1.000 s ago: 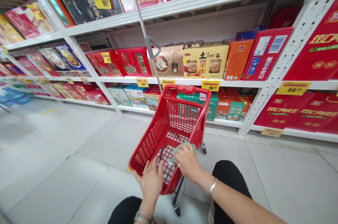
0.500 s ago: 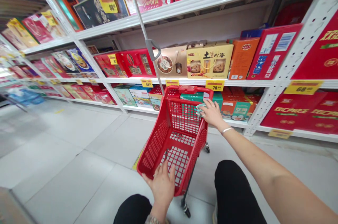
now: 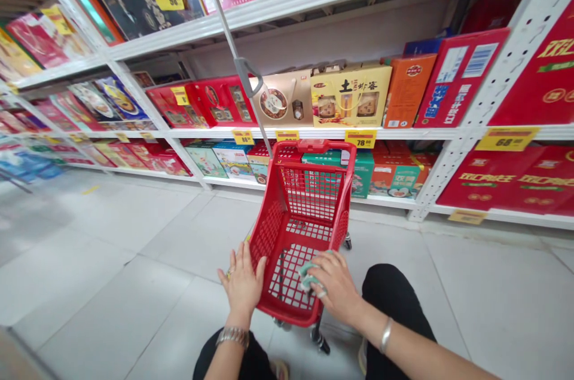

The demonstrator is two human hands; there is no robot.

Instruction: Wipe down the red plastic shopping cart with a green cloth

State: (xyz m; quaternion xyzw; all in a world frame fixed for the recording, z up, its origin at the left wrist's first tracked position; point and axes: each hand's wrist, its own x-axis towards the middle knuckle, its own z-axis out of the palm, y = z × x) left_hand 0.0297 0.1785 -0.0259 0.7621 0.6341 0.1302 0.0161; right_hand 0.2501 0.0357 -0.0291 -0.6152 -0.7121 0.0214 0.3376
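**Q:** Identify the unit at the centre of the view.

**A:** A red plastic shopping cart (image 3: 309, 201) with mesh walls stands upright on its casters on a tiled floor (image 3: 134, 308). Its far end sits near a white steel shelving unit (image 3: 520, 51).

**Q:** Report the right hand.

**A:** The right hand (image 3: 336, 287) is closed, its fingers curled over a teal cloth (image 3: 309, 275). The cloth lies inside the cart at the near end, against the mesh. A silver bangle (image 3: 385, 335) sits on the wrist.

**Q:** Report the left hand.

**A:** The left hand (image 3: 242, 284) is open with the fingers spread, just outside the cart's near left side. Contact with the rim cannot be confirmed from this view. A metal wristwatch (image 3: 232, 337) is worn on the wrist.

**Q:** List the adjacent stock.

**A:** A yellow gift box (image 3: 351, 96) stands on the shelf above the cart. A yellow price tag (image 3: 360, 138) reading 78 is fixed to the shelf edge below it. Red cartons (image 3: 493, 180) occupy the lower shelf at right.
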